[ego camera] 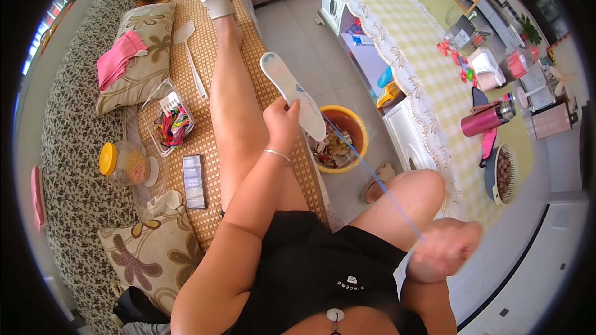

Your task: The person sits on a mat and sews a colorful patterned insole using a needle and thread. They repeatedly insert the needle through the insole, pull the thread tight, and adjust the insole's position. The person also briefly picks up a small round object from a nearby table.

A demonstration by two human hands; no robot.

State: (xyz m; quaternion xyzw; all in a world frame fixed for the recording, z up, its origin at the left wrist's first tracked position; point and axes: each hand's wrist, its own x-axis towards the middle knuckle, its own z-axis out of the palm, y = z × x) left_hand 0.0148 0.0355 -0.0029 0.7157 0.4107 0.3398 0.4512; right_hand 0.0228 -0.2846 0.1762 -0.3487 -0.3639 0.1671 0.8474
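My left hand (282, 118) grips a white shoe insole (285, 78) by its side edge, out over the lap. Small blue stitch-like marks show near the insole's far end and middle. From the insole a blue thread (382, 186) runs taut down to the right. It ends at my right hand (446, 246), which is blurred and closed around it. Whether a needle is in that hand cannot be seen. Below the insole, a yellow-rimmed bin (362, 125) holds scraps.
On the woven mat at left lie a clear box of coloured thread (173, 123), a phone (193, 181), a fly swatter (191, 56) and a yellow-lidded jar (125, 164). A table with a checked cloth (419, 42) at right bears a pink thermos (484, 118) and a basket (505, 174).
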